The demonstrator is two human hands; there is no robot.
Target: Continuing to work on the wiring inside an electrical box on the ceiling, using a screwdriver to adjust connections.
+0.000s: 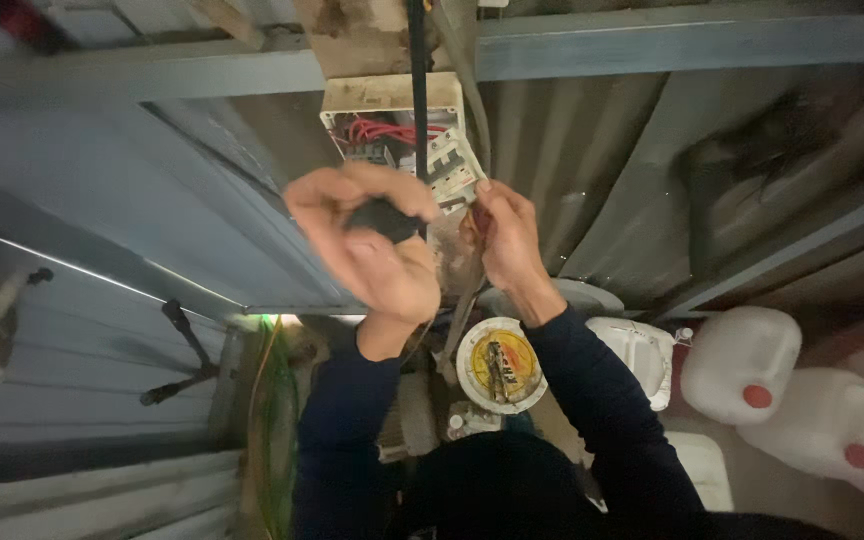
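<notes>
Both my hands are raised in front of an open electrical box (392, 120) mounted on a corrugated metal wall. The box shows red wires (384, 131) and white breaker switches (450, 165). My left hand (367, 245) is curled around a small black object (384, 217), likely a roll of tape. My right hand (505, 235) pinches the wires or cable just below the breakers. A black cable (418, 80) runs straight up from the box. Both sleeves are dark blue.
Below stand white plastic jerrycans with red caps (742, 365), (842, 430), a white bucket (642, 355), and a round tin with a yellow lid (500, 365). A corrugated sheet-metal door (102, 330) fills the left. A steel beam (652, 40) crosses the top.
</notes>
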